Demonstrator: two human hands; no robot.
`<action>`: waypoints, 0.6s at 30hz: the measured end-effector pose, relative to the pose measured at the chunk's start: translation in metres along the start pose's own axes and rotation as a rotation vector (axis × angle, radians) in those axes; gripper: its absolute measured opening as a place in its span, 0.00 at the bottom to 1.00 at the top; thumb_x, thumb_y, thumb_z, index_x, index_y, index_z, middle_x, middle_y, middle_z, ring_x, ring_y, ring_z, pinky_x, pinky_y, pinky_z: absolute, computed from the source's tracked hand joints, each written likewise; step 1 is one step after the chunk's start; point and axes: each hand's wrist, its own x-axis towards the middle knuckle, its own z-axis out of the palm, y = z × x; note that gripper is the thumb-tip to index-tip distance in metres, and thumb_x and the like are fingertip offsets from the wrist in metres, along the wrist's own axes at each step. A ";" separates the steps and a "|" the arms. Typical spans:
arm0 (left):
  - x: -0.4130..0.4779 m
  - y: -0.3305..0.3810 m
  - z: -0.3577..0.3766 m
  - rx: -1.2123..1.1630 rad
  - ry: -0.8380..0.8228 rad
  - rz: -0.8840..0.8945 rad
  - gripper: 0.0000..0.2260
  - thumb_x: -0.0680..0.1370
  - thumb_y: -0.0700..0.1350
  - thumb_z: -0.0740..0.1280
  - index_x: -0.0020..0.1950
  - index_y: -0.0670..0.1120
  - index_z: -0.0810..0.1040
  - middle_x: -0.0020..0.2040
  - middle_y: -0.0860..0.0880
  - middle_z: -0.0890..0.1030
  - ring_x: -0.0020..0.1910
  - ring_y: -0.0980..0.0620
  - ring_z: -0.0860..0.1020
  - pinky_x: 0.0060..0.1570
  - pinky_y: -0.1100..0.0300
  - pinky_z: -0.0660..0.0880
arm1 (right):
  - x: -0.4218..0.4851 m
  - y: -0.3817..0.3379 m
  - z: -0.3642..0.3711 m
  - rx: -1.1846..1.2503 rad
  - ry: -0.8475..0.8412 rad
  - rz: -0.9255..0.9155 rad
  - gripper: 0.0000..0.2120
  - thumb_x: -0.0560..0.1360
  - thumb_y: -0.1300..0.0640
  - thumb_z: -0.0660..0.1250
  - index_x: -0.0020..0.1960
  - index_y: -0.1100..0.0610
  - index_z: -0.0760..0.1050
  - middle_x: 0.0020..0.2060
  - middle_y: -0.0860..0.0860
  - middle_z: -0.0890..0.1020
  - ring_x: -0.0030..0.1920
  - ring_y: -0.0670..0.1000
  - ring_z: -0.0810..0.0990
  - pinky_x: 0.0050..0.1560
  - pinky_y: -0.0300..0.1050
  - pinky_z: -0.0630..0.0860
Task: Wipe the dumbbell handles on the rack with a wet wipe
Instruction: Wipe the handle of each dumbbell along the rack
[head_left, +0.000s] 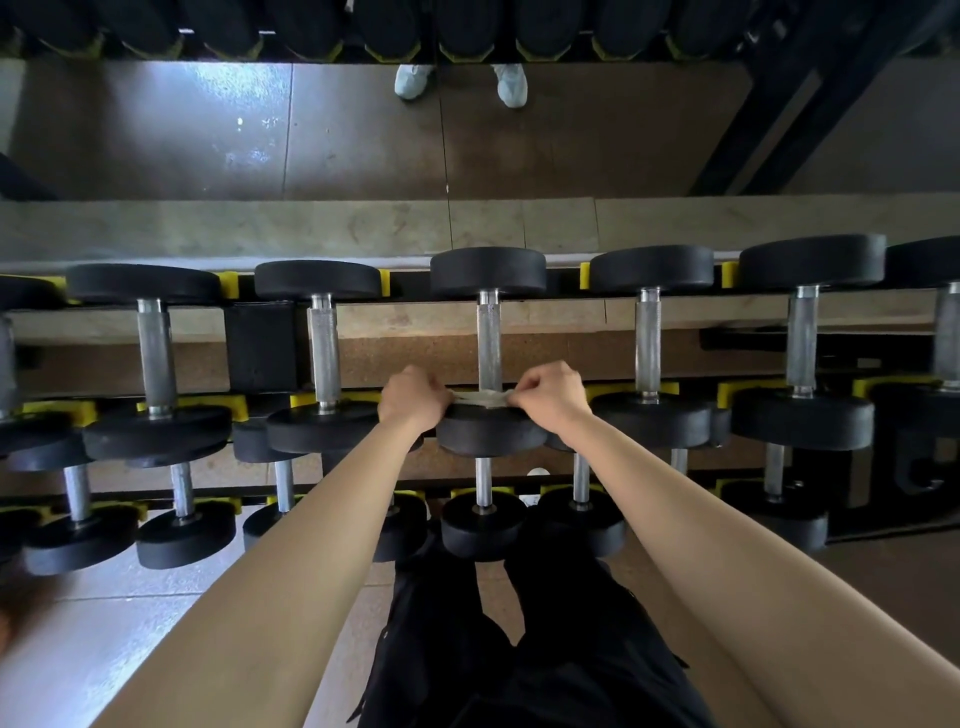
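Only a thin strip of the wet wipe (480, 398) shows, because it is small and pale and most of it is tucked behind the fingers. It crosses the near end of the middle dumbbell handle (489, 338), just where the silver bar meets the black round weight (488, 431), and it hides that bit of the bar. I cannot tell if the wipe goes all the way round the bar or only lies across it. The left hand (413, 397) pinches one end of the wipe and the right hand (553, 397) pinches the other end, with the strip pulled flat between them. Both hands are curled like loose fists, one on each side of the handle, and the fingertips are hard to see. The dumbbells at the far left and far right of the rack (260, 343) are cut off at the edges. The two arms cover part of the lower row of dumbbells (483, 519).
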 end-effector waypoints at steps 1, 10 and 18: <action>0.001 0.001 0.000 -0.036 -0.032 0.002 0.08 0.78 0.50 0.71 0.48 0.46 0.84 0.46 0.45 0.84 0.41 0.49 0.81 0.34 0.60 0.76 | 0.000 0.002 -0.001 -0.023 0.023 0.003 0.04 0.75 0.57 0.74 0.42 0.55 0.84 0.42 0.50 0.83 0.45 0.49 0.81 0.47 0.45 0.80; -0.001 0.005 -0.004 -0.321 -0.123 0.160 0.09 0.81 0.50 0.70 0.57 0.47 0.85 0.51 0.50 0.85 0.48 0.51 0.82 0.48 0.57 0.81 | 0.012 0.011 -0.040 0.345 0.318 0.052 0.04 0.74 0.60 0.72 0.42 0.58 0.77 0.41 0.55 0.82 0.45 0.55 0.84 0.45 0.48 0.82; 0.021 0.037 -0.009 -0.784 -0.083 0.008 0.11 0.85 0.43 0.62 0.62 0.43 0.81 0.52 0.46 0.85 0.51 0.47 0.84 0.56 0.51 0.83 | 0.034 -0.018 -0.039 0.894 0.188 0.081 0.02 0.79 0.64 0.67 0.50 0.58 0.76 0.51 0.58 0.85 0.51 0.53 0.86 0.55 0.52 0.84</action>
